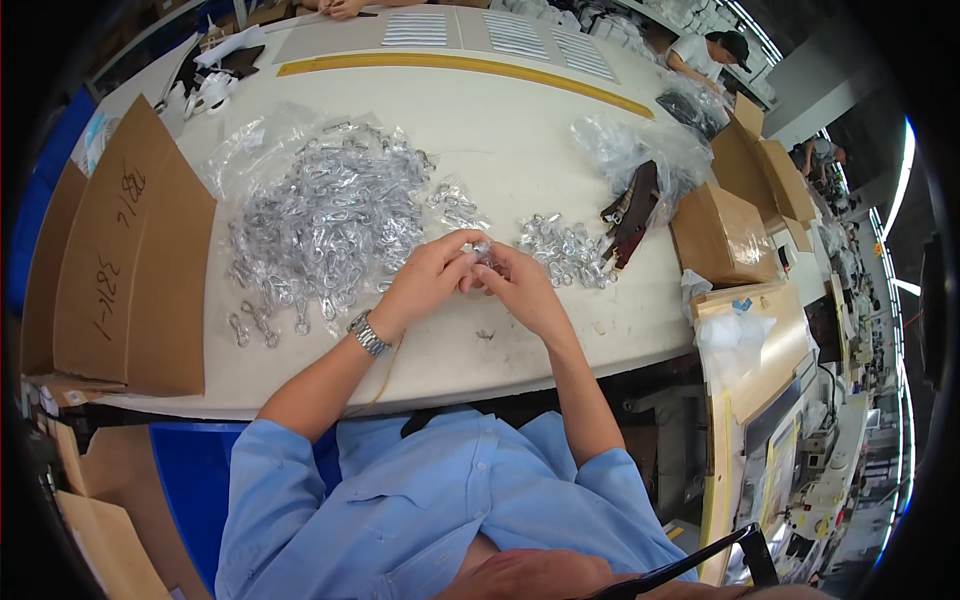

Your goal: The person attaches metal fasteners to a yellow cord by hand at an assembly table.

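My left hand (428,274) and my right hand (522,287) meet above the near middle of the table. Their fingers pinch a small silvery metal clip (483,252), mostly covered by the fingertips; it looks like the snap hooks around it. To the left spreads a big pile of silver snap hooks (330,205), many in clear plastic. A smaller clear packet of hooks (456,204) lies just beyond my hands. Right of my right hand is a loose heap of snap hooks (563,248). A few single hooks (262,325) lie at the pile's near left edge.
An open cardboard box (135,260) stands at the left, another cardboard box (725,232) at the right. Dark brown pieces (632,215) lie beside crumpled clear plastic (625,150). A long yellow ruler (460,68) crosses the far table (490,120). Other people sit beyond.
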`<state>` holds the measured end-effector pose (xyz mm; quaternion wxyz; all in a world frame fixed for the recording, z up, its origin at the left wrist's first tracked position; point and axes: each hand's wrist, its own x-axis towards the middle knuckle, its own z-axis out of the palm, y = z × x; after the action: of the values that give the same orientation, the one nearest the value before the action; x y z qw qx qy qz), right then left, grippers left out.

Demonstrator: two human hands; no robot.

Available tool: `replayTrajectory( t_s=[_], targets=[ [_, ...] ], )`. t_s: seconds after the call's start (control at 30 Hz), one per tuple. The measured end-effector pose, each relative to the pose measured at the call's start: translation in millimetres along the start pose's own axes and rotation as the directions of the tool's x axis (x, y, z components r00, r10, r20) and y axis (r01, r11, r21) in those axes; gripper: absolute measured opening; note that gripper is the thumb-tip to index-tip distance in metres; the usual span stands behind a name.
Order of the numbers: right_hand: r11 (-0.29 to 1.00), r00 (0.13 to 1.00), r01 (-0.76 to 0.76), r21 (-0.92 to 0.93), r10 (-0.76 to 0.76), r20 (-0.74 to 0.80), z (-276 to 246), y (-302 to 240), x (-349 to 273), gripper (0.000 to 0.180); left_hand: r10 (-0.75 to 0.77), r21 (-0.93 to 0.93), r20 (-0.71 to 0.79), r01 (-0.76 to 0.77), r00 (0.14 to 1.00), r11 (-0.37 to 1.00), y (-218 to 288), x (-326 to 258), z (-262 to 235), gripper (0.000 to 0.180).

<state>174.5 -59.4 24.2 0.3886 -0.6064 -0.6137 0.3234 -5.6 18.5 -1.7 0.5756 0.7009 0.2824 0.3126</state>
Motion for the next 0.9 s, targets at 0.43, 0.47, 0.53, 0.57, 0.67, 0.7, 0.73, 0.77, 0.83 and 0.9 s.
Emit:
replayTrajectory(
  t_s=[0.43, 0.47, 0.53, 0.57, 0.67, 0.7, 0.73, 0.77, 0.83, 0.9],
  targets=[
    [0.885, 0.955, 0.153, -0.439, -0.247, -0.166, -18, 7, -5, 0.018, 0.000, 0.165, -0.013, 0.003, 1.000, 0.986, 2, -2, -1, 0.031],
    [0.976, 0.984, 0.098, -0.193, -0.124, -0.130, -6, 5, -5, 0.018, 0.019, 0.156, 0.001, -0.019, 1.000, 0.988, 4, -3, -1, 0.032],
    [0.998, 0.998, 0.020, 0.063, -0.016, -0.062, 2, 5, -5, 0.018, 0.040, 0.149, 0.015, -0.041, 0.999, 0.988, 9, -4, 0, 0.032],
    [0.998, 0.998, -0.051, 0.030, 0.052, -0.041, 4, 5, -6, 0.018, 0.047, 0.132, 0.011, -0.048, 0.999, 0.990, 12, -5, 1, 0.034],
    [0.986, 0.986, -0.163, -0.021, 0.162, -0.031, 10, 2, -13, 0.018, 0.039, 0.139, 0.003, -0.039, 0.999, 0.989, 10, -6, 0, 0.036],
    [0.979, 0.979, -0.203, -0.038, 0.201, -0.038, 11, -1, -14, 0.020, 0.023, 0.162, -0.003, -0.023, 1.000, 0.987, 7, -6, -1, 0.037],
    [0.978, 0.979, -0.203, -0.039, 0.202, -0.037, 10, 2, -14, 0.020, 0.023, 0.161, -0.003, -0.022, 1.000, 0.987, 2, -7, 0, 0.037],
    [0.985, 0.987, -0.104, -0.138, 0.085, -0.138, 7, 5, -13, 0.021, 0.004, 0.167, 0.008, -0.006, 1.000, 0.986, 0, -7, 0, 0.037],
    [0.969, 0.974, -0.011, -0.246, -0.045, -0.223, -2, 11, -10, 0.024, -0.013, 0.172, 0.015, 0.010, 1.000, 0.985, -4, -5, 1, 0.037],
    [0.935, 0.969, -0.035, -0.353, -0.055, -0.241, -12, 11, -5, 0.026, -0.005, 0.153, 0.012, 0.003, 1.000, 0.988, -4, -4, 6, 0.035]
  ],
)
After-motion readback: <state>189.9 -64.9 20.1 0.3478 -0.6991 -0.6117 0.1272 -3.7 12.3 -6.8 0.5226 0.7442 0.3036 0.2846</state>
